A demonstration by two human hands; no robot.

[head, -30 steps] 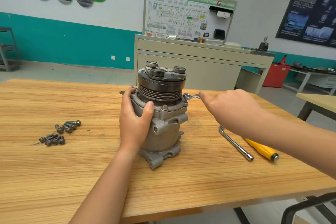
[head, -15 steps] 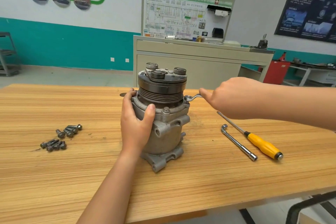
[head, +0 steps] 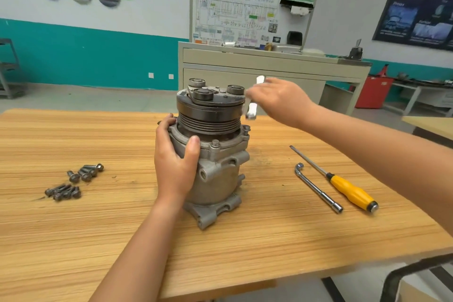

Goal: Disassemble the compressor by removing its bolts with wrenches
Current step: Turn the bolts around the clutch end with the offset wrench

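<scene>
The wrench [head: 252,109] has lifted off the side bolt [head: 246,128], gripped in the right hand [head: 279,103], while the left hand [head: 174,162] clasps the compressor [head: 220,179]; likely resetting for another turn.

The person's body in view comprises two forearms, each ending in a bare grip. The left forearm [head: 137,240] and right forearm [head: 367,152] are uncovered as far as the frame edge. Left grip [head: 175,162]: the thumb shows a short, trimmed nail. Right grip [head: 282,100]: the fingertips are blurred, so their detail cannot be resolved.
</scene>
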